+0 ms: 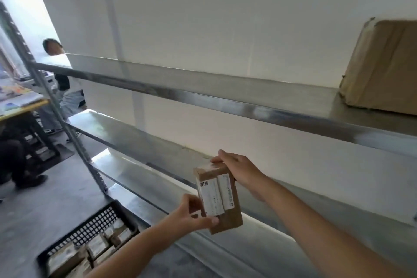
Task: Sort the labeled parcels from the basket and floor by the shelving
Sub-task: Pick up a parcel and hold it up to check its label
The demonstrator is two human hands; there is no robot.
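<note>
I hold a small brown cardboard parcel (228, 216) with white labels and a barcode upright in front of the metal shelving (203, 97). My left hand (191, 214) grips its lower left edge. My right hand (239, 171) holds its top right corner. A black plastic basket (67, 239) on the floor at the lower left holds several more labeled parcels (97, 246). A large brown box (381, 65) stands on the upper shelf at the right.
The shelving has several bare metal tiers against a white wall, with an upright post (56, 106) at the left. Beyond it a person (58, 79) stands near a cluttered table (20, 101), and another person's leg and shoe (22, 169) show at the far left.
</note>
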